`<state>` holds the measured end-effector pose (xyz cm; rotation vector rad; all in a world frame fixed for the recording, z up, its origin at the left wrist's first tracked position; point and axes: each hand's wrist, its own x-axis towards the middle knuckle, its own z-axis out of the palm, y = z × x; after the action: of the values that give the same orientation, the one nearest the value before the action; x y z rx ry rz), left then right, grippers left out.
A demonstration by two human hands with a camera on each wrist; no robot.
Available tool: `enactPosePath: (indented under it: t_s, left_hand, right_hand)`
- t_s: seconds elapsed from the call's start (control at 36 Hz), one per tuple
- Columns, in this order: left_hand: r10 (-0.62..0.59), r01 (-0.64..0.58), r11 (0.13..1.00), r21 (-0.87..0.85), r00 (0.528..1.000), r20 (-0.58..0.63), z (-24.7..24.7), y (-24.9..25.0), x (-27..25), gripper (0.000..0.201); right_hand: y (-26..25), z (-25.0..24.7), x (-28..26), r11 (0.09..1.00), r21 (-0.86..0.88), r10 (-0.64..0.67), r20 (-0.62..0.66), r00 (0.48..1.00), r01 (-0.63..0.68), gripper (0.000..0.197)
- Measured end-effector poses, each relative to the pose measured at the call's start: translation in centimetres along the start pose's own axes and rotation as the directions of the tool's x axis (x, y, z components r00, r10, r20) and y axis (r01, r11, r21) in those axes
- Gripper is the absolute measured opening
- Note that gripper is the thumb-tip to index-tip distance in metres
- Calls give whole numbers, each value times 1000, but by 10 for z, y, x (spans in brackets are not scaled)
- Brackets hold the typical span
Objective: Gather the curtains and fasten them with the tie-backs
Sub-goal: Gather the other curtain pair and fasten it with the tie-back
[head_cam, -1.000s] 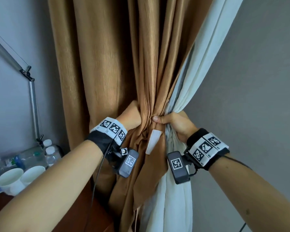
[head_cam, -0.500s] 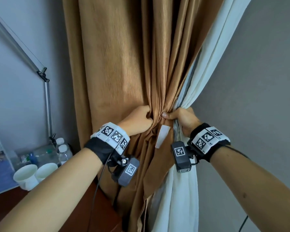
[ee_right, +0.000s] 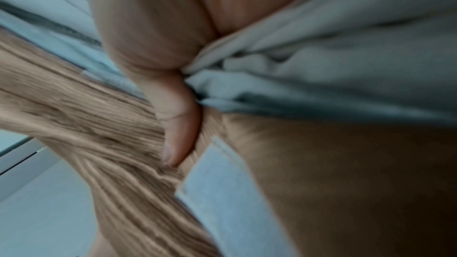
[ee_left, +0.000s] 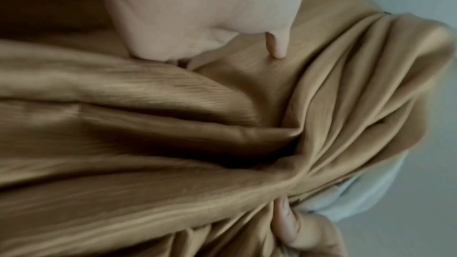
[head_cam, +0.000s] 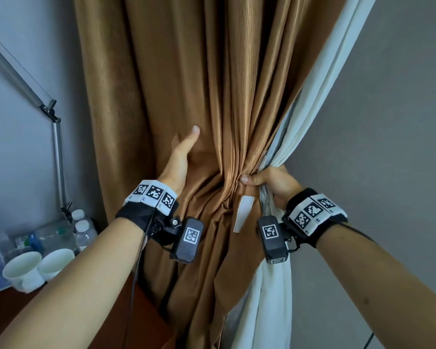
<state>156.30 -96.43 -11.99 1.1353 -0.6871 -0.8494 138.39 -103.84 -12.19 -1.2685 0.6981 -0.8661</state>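
The brown curtain (head_cam: 212, 96) hangs in folds, with a white sheer curtain (head_cam: 269, 285) at its right edge. My right hand (head_cam: 267, 181) grips both, bunched at waist height, with the thumb across the brown pleats (ee_right: 178, 134). A white fabric tab (head_cam: 243, 212) hangs just below that thumb and shows close up in the right wrist view (ee_right: 222, 192). My left hand (head_cam: 184, 157) lies against the brown curtain up and left of the bunch, thumb raised. A fold hides its fingers. In the left wrist view its palm (ee_left: 185, 17) rests on the fabric.
A metal lamp arm (head_cam: 57, 152) stands at the left by the wall. Below it are water bottles (head_cam: 84, 229) and two white cups (head_cam: 23, 270) on a wooden desk (head_cam: 61, 323). A grey wall (head_cam: 375, 147) is to the right.
My left hand has let go of the gathered bunch and moved up and left, spreading against the brown curtain. My right hand keeps its grip on the bunch.
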Motion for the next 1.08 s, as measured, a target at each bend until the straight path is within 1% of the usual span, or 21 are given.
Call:
enactPosePath:
  t_s: [0.03,0.06,0.08,0.11,0.17,0.22,0.28,0.33,0.36,0.42,0.47,0.53,0.58,0.61,0.64,0.72,0.78,0.86,0.97,1.03,1.08]
  left_hand:
    - [13,-10,998,-64,999,49,4,2,-2,72]
    - [34,-21,994,-109,992,125,10,3,-5,44]
    - [45,-20,991,-133,981,188,14,4,-8,33]
    - [46,-18,992,-123,971,235,17,5,-14,32]
    - [24,5,995,-103,960,280,18,4,-18,32]
    - [-14,31,998,-58,962,274,15,2,-16,27]
    - [0,-12,999,48,967,254,11,3,-12,14]
    - [48,-108,956,273,975,218,5,3,-4,16]
    - [75,-146,907,396,979,190,3,2,0,16]
    - [135,-212,790,576,976,173,1,2,5,18]
    - [221,-285,705,650,958,181,0,0,10,28]
    - [296,-329,655,681,940,169,1,-4,14,36]
    - [313,-303,627,717,942,124,3,-10,16,25]
    - [307,-286,625,726,946,108,4,-14,18,23]
    - [269,-255,652,714,958,97,5,-18,21,28]
    - [82,-148,757,637,988,131,3,-43,41,54]
    - [0,-94,813,575,987,162,8,-43,31,58]
    - [-28,-42,846,531,992,124,19,-31,6,45]
    - [-3,-63,835,546,993,118,22,-30,1,45]
    - [-14,-50,835,548,994,112,23,-28,-1,33]
    - [-21,-37,844,535,995,101,23,-28,0,27]
  right_hand:
    - [0,-1,-1,1000,1,-1,15,1000,1,36]
    - [0,-2,-2,1000,3,-2,26,1000,2,38]
    - [0,-2,-2,1000,9,-4,35,999,3,40]
    - [0,-1,-2,1000,14,-6,40,999,5,41]
    - [1,-2,-1,1000,10,-16,32,999,15,44]
    - [0,-4,0,1000,-3,-26,19,999,26,42]
    - [0,-5,1,999,-20,-28,2,1000,29,38]
    - [-1,-5,3,999,-43,-24,2,1000,24,33]
    - [-1,-5,4,998,-54,-15,12,1000,16,31]
    - [-2,-5,4,998,-70,8,27,1000,-6,28]
    - [-5,-5,3,995,-87,42,31,999,-39,26]
    - [-10,-4,2,986,-147,93,51,994,-84,29]
    - [-15,-2,1,967,-213,159,69,985,-141,39]
    - [-16,0,0,959,-233,185,73,980,-163,43]
    - [-18,1,0,954,-243,197,71,978,-174,45]
    - [-18,3,-1,956,-243,177,45,983,-161,41]
    - [-17,5,-1,963,-229,152,21,988,-144,37]
    - [-13,7,0,974,-197,112,-16,994,-113,36]
    - [-6,8,3,989,-136,55,-56,997,-63,40]
    - [-3,9,5,993,-113,36,-46,998,-41,39]
    - [-3,9,5,995,-91,42,-12,999,-43,36]
